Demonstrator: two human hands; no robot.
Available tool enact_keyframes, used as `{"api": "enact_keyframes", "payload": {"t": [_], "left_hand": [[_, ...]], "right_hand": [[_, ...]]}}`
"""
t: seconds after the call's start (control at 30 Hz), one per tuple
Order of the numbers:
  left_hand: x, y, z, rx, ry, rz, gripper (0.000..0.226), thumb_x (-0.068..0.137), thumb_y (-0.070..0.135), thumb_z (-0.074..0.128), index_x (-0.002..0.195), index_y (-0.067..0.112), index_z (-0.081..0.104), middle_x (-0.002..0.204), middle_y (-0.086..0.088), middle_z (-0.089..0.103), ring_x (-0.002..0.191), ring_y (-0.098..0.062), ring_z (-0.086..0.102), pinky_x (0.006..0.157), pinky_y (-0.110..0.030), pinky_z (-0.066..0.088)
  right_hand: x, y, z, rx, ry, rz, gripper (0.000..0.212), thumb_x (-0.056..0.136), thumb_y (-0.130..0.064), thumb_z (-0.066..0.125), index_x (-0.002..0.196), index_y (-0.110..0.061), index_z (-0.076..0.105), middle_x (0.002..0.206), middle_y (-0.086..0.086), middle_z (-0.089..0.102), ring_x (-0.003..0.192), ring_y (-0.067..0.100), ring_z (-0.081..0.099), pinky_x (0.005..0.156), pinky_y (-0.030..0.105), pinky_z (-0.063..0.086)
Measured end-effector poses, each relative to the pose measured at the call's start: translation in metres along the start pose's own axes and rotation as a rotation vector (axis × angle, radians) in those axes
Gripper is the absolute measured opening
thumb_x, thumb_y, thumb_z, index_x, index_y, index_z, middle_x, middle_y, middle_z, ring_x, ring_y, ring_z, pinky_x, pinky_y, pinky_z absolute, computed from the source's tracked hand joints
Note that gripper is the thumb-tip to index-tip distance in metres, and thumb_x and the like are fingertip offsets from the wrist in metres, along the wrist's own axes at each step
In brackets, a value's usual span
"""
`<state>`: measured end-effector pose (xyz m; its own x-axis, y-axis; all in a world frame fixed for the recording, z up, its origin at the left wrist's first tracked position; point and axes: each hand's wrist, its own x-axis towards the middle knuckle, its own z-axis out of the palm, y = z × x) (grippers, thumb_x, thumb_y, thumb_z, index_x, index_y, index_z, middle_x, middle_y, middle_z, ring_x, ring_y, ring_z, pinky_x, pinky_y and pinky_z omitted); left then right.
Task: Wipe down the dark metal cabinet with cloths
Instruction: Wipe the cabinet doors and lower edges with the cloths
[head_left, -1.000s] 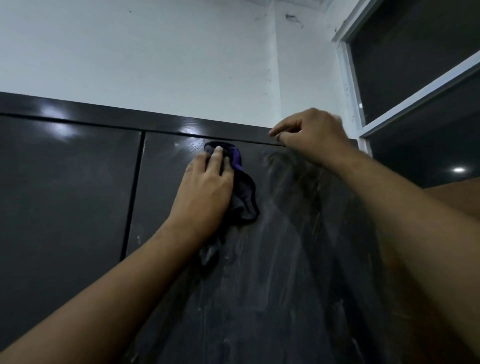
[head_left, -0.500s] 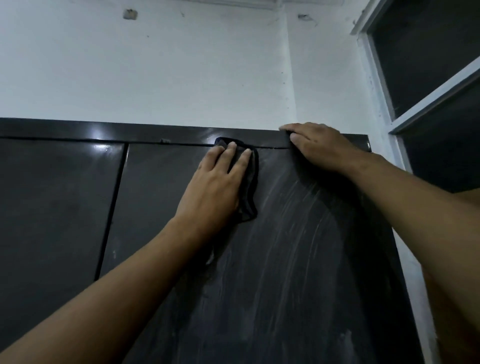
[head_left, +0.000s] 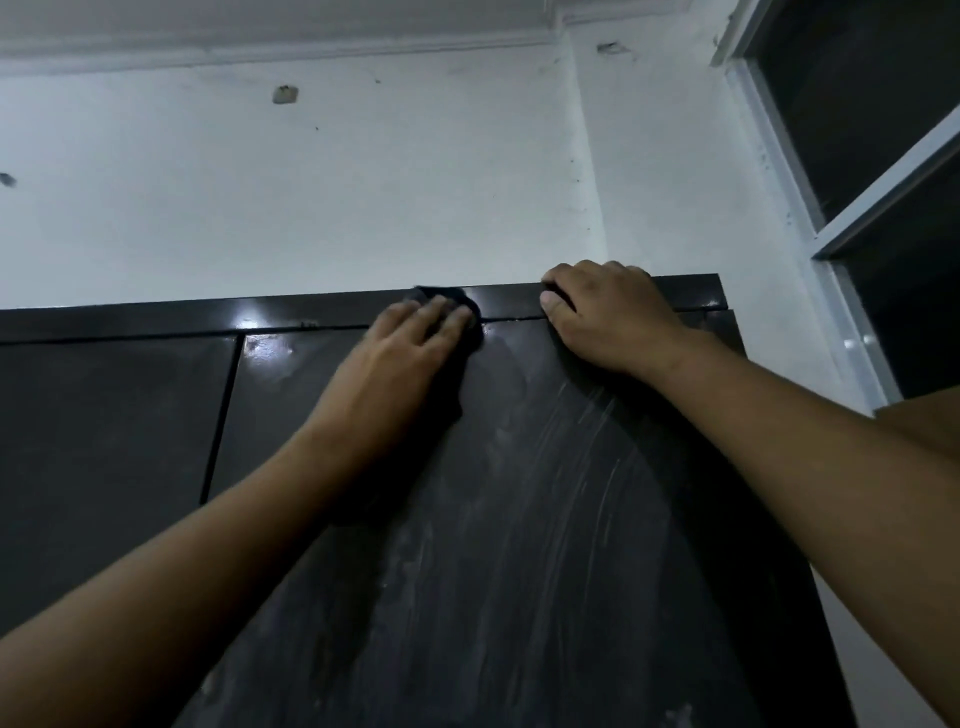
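The dark metal cabinet (head_left: 545, 519) fills the lower half of the view, its right door streaked with pale wipe marks. My left hand (head_left: 400, 364) presses a dark cloth (head_left: 457, 301) flat against the top of that door and the top rail; most of the cloth is hidden under the fingers. My right hand (head_left: 608, 317) rests on the cabinet's top edge to the right, fingers hooked over the rim and thumb on the front. I cannot tell whether it holds anything.
A white wall (head_left: 337, 197) rises behind the cabinet. A window with a pale frame (head_left: 831, 228) stands close to the right. The left cabinet door (head_left: 104, 441) is glossy and unmarked, with a vertical gap (head_left: 221, 415) between doors.
My left hand slid the cloth upward from the door face onto the top rail. My right hand moved from the door's upper edge to hook over the cabinet top.
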<state>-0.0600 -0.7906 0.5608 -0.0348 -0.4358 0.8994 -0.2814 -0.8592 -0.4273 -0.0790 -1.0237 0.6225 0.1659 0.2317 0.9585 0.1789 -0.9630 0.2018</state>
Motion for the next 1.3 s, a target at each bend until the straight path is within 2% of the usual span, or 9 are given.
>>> {"api": "enact_keyframes", "payload": {"t": [0.1,0.27,0.43,0.6,0.67,0.8,1.0,1.2,1.3], "left_hand": [[0.011,0.014,0.006,-0.022,0.013,-0.161,0.083,0.084,0.025,0.076,0.155,0.014,0.035,0.160,-0.015,0.031,0.141,-0.039,0.028,0.118,-0.039,0.023],[0.001,0.068,0.027,-0.076,-0.030,0.117,0.091,0.060,0.032,0.089,0.140,0.008,0.055,0.145,-0.019,0.051,0.126,-0.038,0.047,0.111,-0.037,0.027],[-0.015,0.049,0.020,-0.117,-0.033,0.269,0.070,0.084,0.040,0.074,0.147,0.023,0.050,0.153,-0.005,0.045,0.137,-0.027,0.037,0.115,-0.032,0.027],[0.008,0.035,0.019,-0.162,0.037,-0.029,0.078,0.076,0.027,0.081,0.147,0.019,0.049,0.153,-0.007,0.045,0.130,-0.039,0.044,0.112,-0.046,0.039],[0.021,0.045,0.024,-0.171,0.083,-0.072,0.062,0.087,0.024,0.066,0.147,0.020,0.049,0.153,-0.007,0.045,0.132,-0.038,0.043,0.112,-0.046,0.037],[0.028,0.079,0.037,-0.136,0.068,0.131,0.055,0.094,0.033,0.042,0.148,0.024,0.047,0.155,-0.002,0.043,0.134,-0.032,0.041,0.114,-0.035,0.030],[0.017,0.067,0.031,-0.131,-0.026,0.410,0.063,0.090,0.031,0.064,0.150,0.025,0.045,0.156,0.001,0.041,0.138,-0.027,0.038,0.114,-0.036,0.032],[0.037,0.079,0.031,-0.224,0.026,0.127,0.067,0.091,0.027,0.068,0.152,0.031,0.040,0.158,0.006,0.037,0.138,-0.025,0.036,0.114,-0.034,0.032],[0.047,0.103,0.039,-0.214,0.053,0.119,0.065,0.091,0.029,0.065,0.152,0.026,0.041,0.159,0.001,0.036,0.137,-0.029,0.036,0.115,-0.032,0.026]], "right_hand": [[0.001,-0.001,0.001,0.008,0.001,0.011,0.037,0.104,-0.036,0.037,0.130,-0.019,0.056,0.129,0.009,0.061,0.118,0.034,0.051,0.100,0.039,0.033],[0.001,0.007,-0.007,0.068,-0.059,-0.013,0.038,0.103,-0.036,0.040,0.135,-0.021,0.056,0.132,0.014,0.057,0.123,0.034,0.050,0.103,0.040,0.036],[-0.015,0.020,-0.022,0.040,-0.060,-0.016,0.043,0.102,-0.042,0.041,0.142,-0.028,0.050,0.137,0.009,0.054,0.125,0.031,0.048,0.103,0.040,0.036],[-0.035,0.044,-0.025,-0.050,0.024,0.059,0.048,0.099,-0.045,0.043,0.144,-0.029,0.047,0.136,0.006,0.055,0.126,0.029,0.047,0.107,0.043,0.035],[-0.038,0.052,-0.023,-0.032,0.048,0.083,0.050,0.099,-0.047,0.044,0.142,-0.023,0.048,0.136,0.007,0.055,0.127,0.029,0.046,0.106,0.042,0.034],[-0.047,0.063,-0.017,-0.056,0.083,0.098,0.055,0.098,-0.050,0.044,0.145,-0.021,0.044,0.143,0.007,0.048,0.133,0.028,0.041,0.109,0.042,0.032],[-0.062,0.076,-0.022,0.009,0.071,0.087,0.057,0.099,-0.045,0.046,0.150,-0.022,0.038,0.154,0.000,0.039,0.142,0.022,0.031,0.113,0.043,0.031],[-0.061,0.088,-0.030,0.033,0.029,0.088,0.051,0.101,-0.035,0.046,0.149,-0.022,0.039,0.153,-0.001,0.039,0.141,0.023,0.031,0.110,0.048,0.035],[-0.060,0.091,-0.029,0.036,0.016,0.099,0.052,0.100,-0.036,0.048,0.149,-0.022,0.040,0.152,-0.001,0.040,0.140,0.022,0.031,0.111,0.045,0.035]]}}
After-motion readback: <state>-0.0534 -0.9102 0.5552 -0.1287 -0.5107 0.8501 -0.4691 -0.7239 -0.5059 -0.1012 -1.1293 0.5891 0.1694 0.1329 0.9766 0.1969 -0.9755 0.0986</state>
